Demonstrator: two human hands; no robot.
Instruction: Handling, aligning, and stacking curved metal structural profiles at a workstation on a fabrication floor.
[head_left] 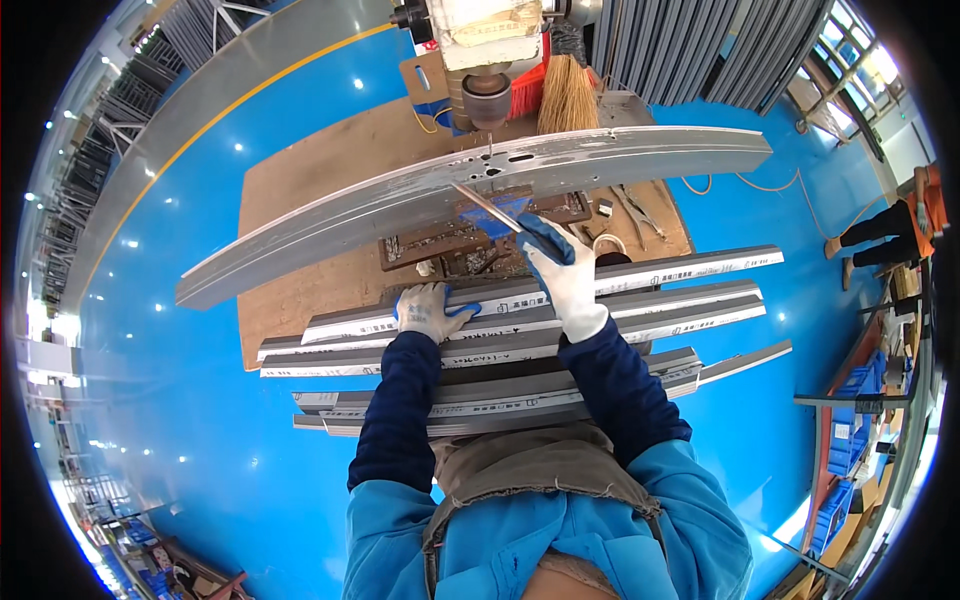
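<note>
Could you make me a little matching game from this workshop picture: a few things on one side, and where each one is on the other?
Things:
1. left gloved hand
2. right gloved hand
3. straw-coloured broom head
4. long grey metal profile

Places:
A. leaning beside the drill machine at the top
B. lying across the brown wooden bench under the drill bit
C. resting flat on the stack of grey metal bars
D. raised, in a grip on a thin metal rod that points toward the drill bit

Pairs: 1-C, 2-D, 3-A, 4-B
</note>
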